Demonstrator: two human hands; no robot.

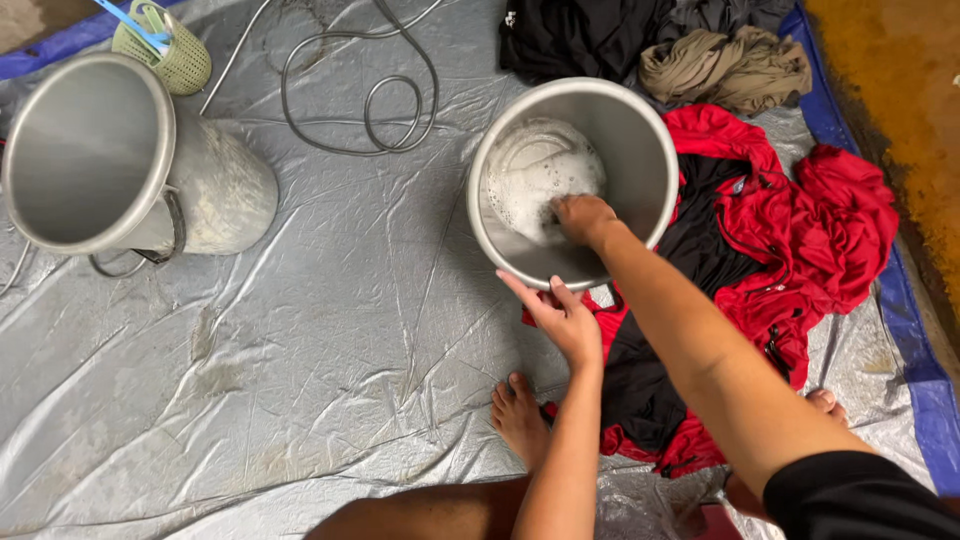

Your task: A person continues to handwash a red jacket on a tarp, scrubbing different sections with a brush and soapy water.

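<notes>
Right hand (583, 216) reaches down into the round steel bucket (640, 150), fingers curled in the white suds (535, 175); whether it grips anything cannot be told. Left hand (560, 315), fingers spread, presses the bucket's near rim, just left of the red-and-black garment (800, 230).

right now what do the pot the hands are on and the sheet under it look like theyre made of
The pot looks like brushed metal, likely steel or aluminium: dull grey sheen, thin rolled rim. The right hand reaches into its suds; the left hand steadies its rim. The sheet looks like a silver plastic tarp: creased, glossy.
</notes>
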